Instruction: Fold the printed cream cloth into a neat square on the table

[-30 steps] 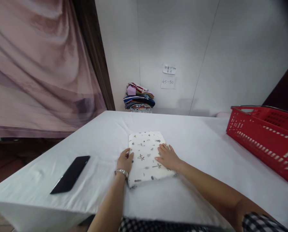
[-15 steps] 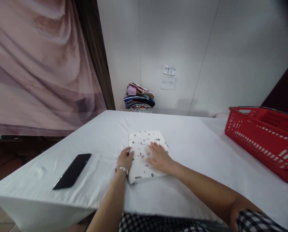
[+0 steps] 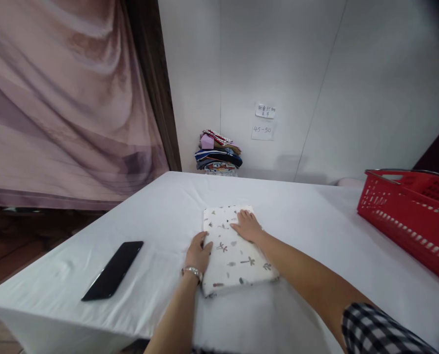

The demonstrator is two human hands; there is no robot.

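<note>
White, plant-printed fabric makes up the folded cloth, lying at lower centre of the frame on the white-covered table, with the left hand at its left edge, fingers bent, though whether they pinch it I cannot tell, and the right hand resting palm-down and ungrasping on its upper right part. Left of the left hand, at lower left, lies a black phone. At the right edge stands a red basket, its floor and any contents hidden behind its slotted side, while stacked textiles rise at upper centre beyond the table.
</note>
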